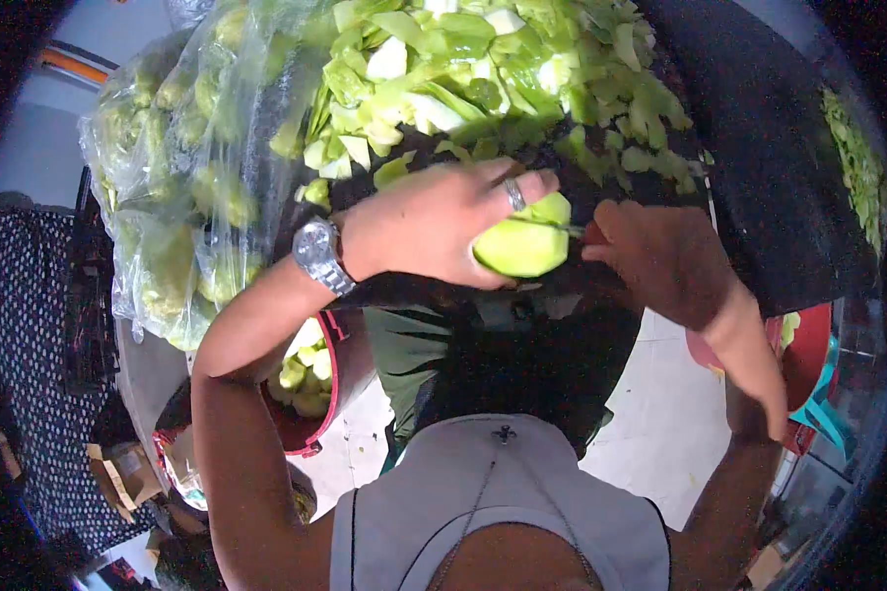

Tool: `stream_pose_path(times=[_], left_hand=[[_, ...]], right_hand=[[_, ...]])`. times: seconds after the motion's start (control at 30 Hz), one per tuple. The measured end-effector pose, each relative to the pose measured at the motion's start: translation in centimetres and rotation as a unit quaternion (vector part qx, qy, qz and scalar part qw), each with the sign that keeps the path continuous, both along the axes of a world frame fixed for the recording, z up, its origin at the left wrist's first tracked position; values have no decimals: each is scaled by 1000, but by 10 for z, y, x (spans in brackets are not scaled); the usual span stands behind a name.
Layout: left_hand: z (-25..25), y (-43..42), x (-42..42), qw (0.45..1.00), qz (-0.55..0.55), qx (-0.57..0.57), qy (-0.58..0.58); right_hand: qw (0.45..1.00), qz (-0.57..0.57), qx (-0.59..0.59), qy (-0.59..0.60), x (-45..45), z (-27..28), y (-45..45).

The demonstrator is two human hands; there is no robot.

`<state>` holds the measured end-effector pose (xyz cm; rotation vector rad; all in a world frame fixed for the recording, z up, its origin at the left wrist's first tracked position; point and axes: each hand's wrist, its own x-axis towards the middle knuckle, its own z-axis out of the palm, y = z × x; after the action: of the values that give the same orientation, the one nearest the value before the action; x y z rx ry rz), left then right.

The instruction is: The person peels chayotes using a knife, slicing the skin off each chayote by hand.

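Observation:
My left hand (443, 217), with a ring and a wristwatch, is wrapped round a peeled, pale green vegetable that looks like a chayote (524, 248). My right hand (660, 256) is closed on the reddish handle of a small knife (591, 234). The thin blade lies against the chayote, in a dark line between its upper and lower parts; how deep it goes I cannot tell. Just beyond both hands, a heap of green peelings (483, 69) covers the dark work surface.
At left stands a clear plastic bag (168, 187) full of whole green vegetables. Below my left forearm, a red bucket (335, 384) holds pale cut pieces. A red container (808, 345) is by my right forearm. More peelings (857, 167) lie at far right.

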<state>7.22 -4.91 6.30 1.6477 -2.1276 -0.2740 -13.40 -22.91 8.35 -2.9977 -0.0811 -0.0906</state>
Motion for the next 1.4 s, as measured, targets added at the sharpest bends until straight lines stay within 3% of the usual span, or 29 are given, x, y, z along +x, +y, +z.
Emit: stream_pose_path(times=[0.23,0.33,0.43,0.6,0.67,0.73,0.8,0.87,0.93,1.03,1.17,1.2,1.27,1.3,1.4], left_hand=[[-34,3,11,993,31,-58,99],[-33,3,9,994,41,-41,98],[-30,3,7,998,47,-13,50],[-22,-2,-3,999,31,-15,5],[-19,-3,-8,997,78,-20,-20],[-15,-12,-29,986,138,-88,-39],[-16,-17,-52,968,210,-128,-52],[-19,-18,-67,949,259,-165,-77],[-23,-9,-76,940,285,-185,-37],[-25,15,-88,925,319,-208,18],[-56,50,-90,911,361,-196,43],[-62,48,-83,891,364,-260,82],[-68,61,-78,875,433,-196,86],[-55,61,-82,857,462,-167,156],[-30,66,-74,844,511,-147,72]], right_hand=[[992,-26,-104,59,18,41,8],[994,-11,-106,38,18,28,0],[996,-7,17,86,8,-39,-9],[976,5,-195,-99,-9,-46,2],[987,-5,-146,-66,-10,-46,3],[997,-29,33,65,0,-41,-2],[999,18,7,-40,-9,-68,-7],[999,5,40,-1,-7,-66,-5],[972,-65,131,185,4,-28,4],[947,-131,221,192,-3,-15,1],[900,-191,383,84,-25,-32,-6],[881,-223,411,68,-28,-34,-4],[833,-269,483,29,-34,-37,7],[804,-280,525,4,-36,-39,14],[729,-258,613,-163,-31,-56,45]])
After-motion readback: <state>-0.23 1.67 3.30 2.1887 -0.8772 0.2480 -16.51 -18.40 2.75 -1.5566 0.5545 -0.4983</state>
